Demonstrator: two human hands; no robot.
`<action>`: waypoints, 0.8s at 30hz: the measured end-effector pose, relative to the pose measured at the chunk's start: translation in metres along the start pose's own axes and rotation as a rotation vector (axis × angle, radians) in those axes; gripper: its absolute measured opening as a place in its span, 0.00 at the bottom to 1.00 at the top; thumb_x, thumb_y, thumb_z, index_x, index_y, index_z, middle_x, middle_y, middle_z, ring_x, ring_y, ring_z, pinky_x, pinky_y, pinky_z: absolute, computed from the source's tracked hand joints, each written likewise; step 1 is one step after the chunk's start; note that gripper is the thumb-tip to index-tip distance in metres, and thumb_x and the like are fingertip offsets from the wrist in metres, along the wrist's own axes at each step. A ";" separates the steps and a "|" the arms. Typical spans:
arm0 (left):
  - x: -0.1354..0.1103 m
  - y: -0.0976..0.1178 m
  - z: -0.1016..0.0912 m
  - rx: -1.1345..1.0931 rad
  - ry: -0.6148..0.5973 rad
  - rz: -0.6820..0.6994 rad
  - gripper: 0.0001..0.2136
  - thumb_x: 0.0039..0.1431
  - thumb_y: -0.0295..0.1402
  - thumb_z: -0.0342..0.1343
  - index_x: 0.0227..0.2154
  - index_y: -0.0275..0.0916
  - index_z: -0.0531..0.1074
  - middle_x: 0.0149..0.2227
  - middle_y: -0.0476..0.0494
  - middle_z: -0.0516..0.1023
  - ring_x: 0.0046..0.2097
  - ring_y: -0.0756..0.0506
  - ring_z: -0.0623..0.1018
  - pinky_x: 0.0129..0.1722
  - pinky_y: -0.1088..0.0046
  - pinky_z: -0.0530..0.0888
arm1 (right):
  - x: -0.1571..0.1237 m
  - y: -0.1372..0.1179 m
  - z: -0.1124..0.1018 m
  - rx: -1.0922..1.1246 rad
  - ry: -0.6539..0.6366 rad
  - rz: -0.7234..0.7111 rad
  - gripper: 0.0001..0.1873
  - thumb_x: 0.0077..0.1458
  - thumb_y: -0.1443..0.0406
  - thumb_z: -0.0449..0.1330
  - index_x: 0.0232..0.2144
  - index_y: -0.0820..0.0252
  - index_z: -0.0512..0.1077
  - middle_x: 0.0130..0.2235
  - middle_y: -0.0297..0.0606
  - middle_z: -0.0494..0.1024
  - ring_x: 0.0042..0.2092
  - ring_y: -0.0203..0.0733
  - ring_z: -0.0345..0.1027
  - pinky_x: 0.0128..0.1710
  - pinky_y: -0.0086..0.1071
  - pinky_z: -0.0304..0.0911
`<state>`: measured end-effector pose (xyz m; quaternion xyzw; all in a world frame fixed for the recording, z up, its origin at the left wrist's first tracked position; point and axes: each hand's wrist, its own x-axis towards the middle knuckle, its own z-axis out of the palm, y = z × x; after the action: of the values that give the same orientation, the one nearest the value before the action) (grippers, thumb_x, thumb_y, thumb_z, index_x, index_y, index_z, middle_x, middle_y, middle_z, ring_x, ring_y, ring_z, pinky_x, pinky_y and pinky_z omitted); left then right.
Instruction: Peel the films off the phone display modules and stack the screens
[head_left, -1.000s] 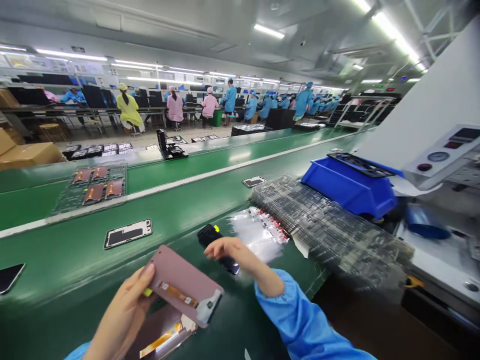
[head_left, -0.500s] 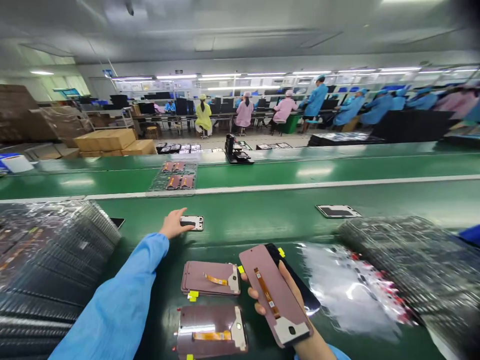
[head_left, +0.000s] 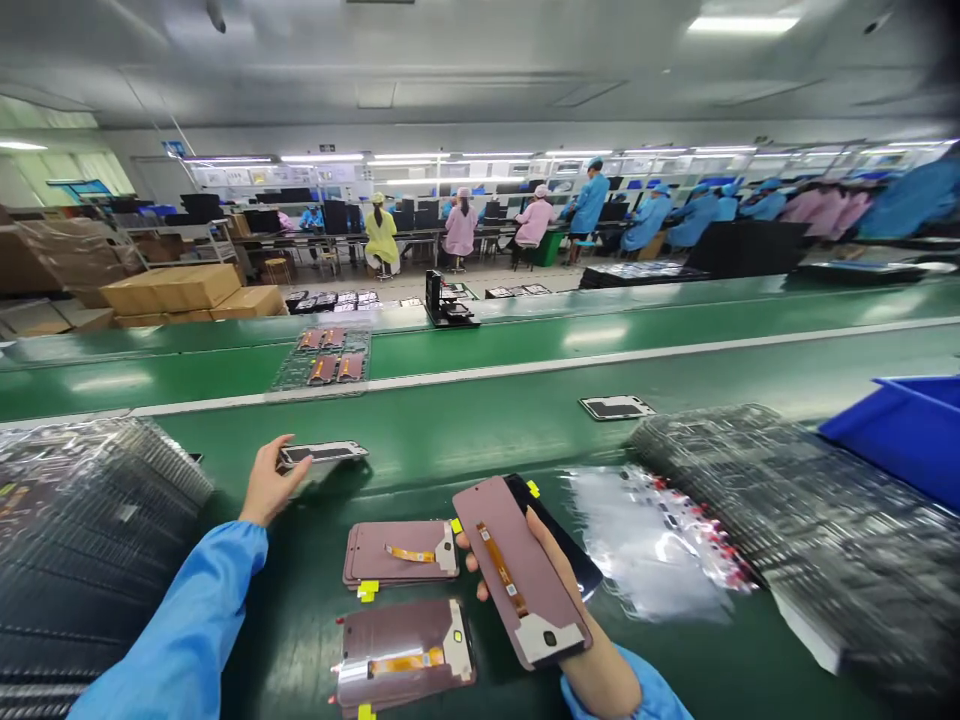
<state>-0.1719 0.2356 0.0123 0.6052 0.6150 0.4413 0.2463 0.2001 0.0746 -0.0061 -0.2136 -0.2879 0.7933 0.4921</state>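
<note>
Tipped up since the earlier frame, the phone frame (head_left: 330, 453) is pinched in the left hand (head_left: 268, 487), beyond and left of the far panel stack (head_left: 367, 552). Right of that stack, the right hand (head_left: 565, 572) grips a pink panel (head_left: 506, 550) (cable side up), not joined to the frame. Farther right, another frame (head_left: 616, 407) lies untouched.

At centre left of the frame, our left hand (head_left: 268, 485) grips a thin white-and-black rectangular phone frame (head_left: 334, 453) by its near end. At lower centre, our right hand (head_left: 568, 570) holds a flat mauve rectangular panel (head_left: 504, 545) with an orange ribbon cable. Left of it we see similar mauve panels (head_left: 367, 550) stacked on the green work surface (head_left: 292, 620); a blue plastic bin (head_left: 892, 440) stands at right.
</note>
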 end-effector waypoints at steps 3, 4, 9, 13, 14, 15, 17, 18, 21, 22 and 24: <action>-0.037 0.021 0.003 -0.176 0.049 -0.023 0.38 0.55 0.55 0.52 0.64 0.42 0.51 0.53 0.39 0.66 0.52 0.39 0.73 0.50 0.59 0.76 | -0.010 -0.007 0.017 -0.070 0.035 -0.037 0.36 0.55 0.38 0.54 0.46 0.62 0.77 0.41 0.48 0.81 0.32 0.41 0.75 0.29 0.31 0.70; -0.052 0.029 0.005 -0.262 0.038 -0.041 0.39 0.56 0.56 0.51 0.65 0.44 0.48 0.52 0.40 0.67 0.51 0.40 0.75 0.47 0.61 0.78 | -0.014 -0.008 0.022 -0.108 0.050 -0.069 0.35 0.55 0.39 0.54 0.47 0.61 0.77 0.43 0.49 0.81 0.33 0.42 0.76 0.30 0.32 0.71; -0.136 0.068 0.017 -0.782 -0.217 -0.227 0.48 0.37 0.52 0.71 0.62 0.46 0.60 0.55 0.38 0.72 0.51 0.37 0.76 0.47 0.67 0.76 | -0.028 -0.009 0.035 -0.406 0.085 -0.400 0.30 0.53 0.46 0.63 0.55 0.52 0.71 0.57 0.48 0.74 0.51 0.53 0.73 0.48 0.44 0.72; -0.182 0.090 0.027 -0.899 -0.449 -0.236 0.43 0.37 0.48 0.73 0.59 0.46 0.66 0.59 0.36 0.72 0.57 0.32 0.73 0.55 0.64 0.71 | -0.035 -0.006 0.037 -0.704 -0.021 -0.513 0.34 0.55 0.49 0.64 0.61 0.47 0.65 0.61 0.47 0.70 0.56 0.53 0.70 0.54 0.47 0.68; -0.189 0.094 0.029 -0.913 -0.486 -0.231 0.43 0.37 0.48 0.73 0.59 0.47 0.66 0.59 0.36 0.71 0.58 0.31 0.72 0.56 0.62 0.70 | -0.036 -0.005 0.037 -0.771 -0.038 -0.529 0.34 0.55 0.49 0.64 0.61 0.46 0.64 0.62 0.47 0.68 0.57 0.53 0.69 0.54 0.47 0.68; -0.194 0.096 0.030 -0.922 -0.517 -0.227 0.43 0.38 0.48 0.72 0.60 0.47 0.65 0.60 0.35 0.71 0.59 0.31 0.72 0.58 0.60 0.68 | -0.038 -0.004 0.038 -0.835 -0.051 -0.540 0.34 0.56 0.49 0.64 0.62 0.46 0.63 0.63 0.48 0.67 0.58 0.54 0.68 0.55 0.48 0.67; -0.200 0.099 0.033 -0.927 -0.552 -0.206 0.44 0.38 0.48 0.72 0.60 0.47 0.65 0.60 0.35 0.71 0.59 0.30 0.71 0.59 0.59 0.67 | -0.040 -0.002 0.040 -0.960 -0.075 -0.550 0.34 0.56 0.50 0.64 0.62 0.48 0.64 0.63 0.49 0.65 0.60 0.56 0.65 0.56 0.49 0.66; -0.201 0.099 0.034 -0.923 -0.562 -0.193 0.43 0.38 0.48 0.72 0.60 0.47 0.65 0.60 0.35 0.71 0.60 0.30 0.71 0.59 0.59 0.66 | -0.041 -0.001 0.041 -1.019 -0.086 -0.552 0.34 0.56 0.50 0.64 0.62 0.48 0.64 0.63 0.50 0.65 0.61 0.56 0.64 0.56 0.50 0.66; -0.203 0.099 0.035 -0.926 -0.603 -0.160 0.42 0.41 0.46 0.72 0.61 0.48 0.64 0.60 0.36 0.71 0.60 0.31 0.71 0.58 0.59 0.67 | -0.042 -0.002 0.045 -1.162 -0.116 -0.564 0.33 0.56 0.50 0.64 0.61 0.50 0.65 0.62 0.50 0.68 0.61 0.56 0.64 0.58 0.50 0.64; -0.203 0.099 0.035 -0.935 -0.612 -0.151 0.41 0.42 0.45 0.72 0.61 0.49 0.64 0.60 0.36 0.71 0.60 0.31 0.71 0.58 0.59 0.67 | -0.042 -0.002 0.046 -1.197 -0.127 -0.573 0.33 0.56 0.50 0.64 0.61 0.50 0.65 0.61 0.50 0.68 0.61 0.55 0.64 0.58 0.49 0.64; -0.203 0.100 0.035 -0.957 -0.628 -0.132 0.40 0.43 0.45 0.71 0.61 0.49 0.64 0.61 0.36 0.70 0.59 0.32 0.71 0.58 0.59 0.68 | -0.041 -0.004 0.047 -1.249 -0.142 -0.590 0.33 0.56 0.50 0.64 0.61 0.50 0.65 0.61 0.50 0.69 0.61 0.54 0.65 0.57 0.46 0.66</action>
<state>-0.0601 0.0363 0.0326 0.4887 0.2809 0.4534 0.6905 0.1909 0.0269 0.0339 -0.3171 -0.7682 0.3239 0.4521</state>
